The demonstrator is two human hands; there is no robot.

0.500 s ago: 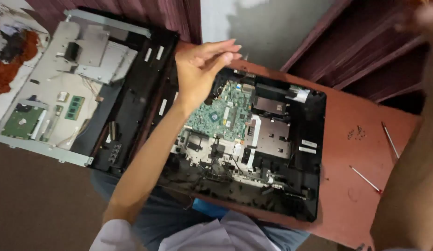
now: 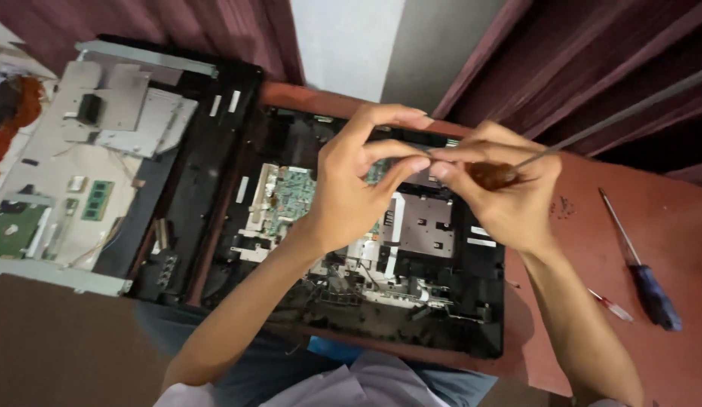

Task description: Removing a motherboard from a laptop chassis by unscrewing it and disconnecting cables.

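Your right hand (image 2: pixel 509 200) grips a screwdriver (image 2: pixel 493 175) by its amber handle | left hand (image 2: pixel 351 188) pinches its slim, rigid, likely slippery shaft | above opened laptop (image 2: pixel 411 249).

Both forearms raised, left hand (image 2: pixel 351 188) and right hand (image 2: pixel 502 192) meeting, fingertips pinched together.
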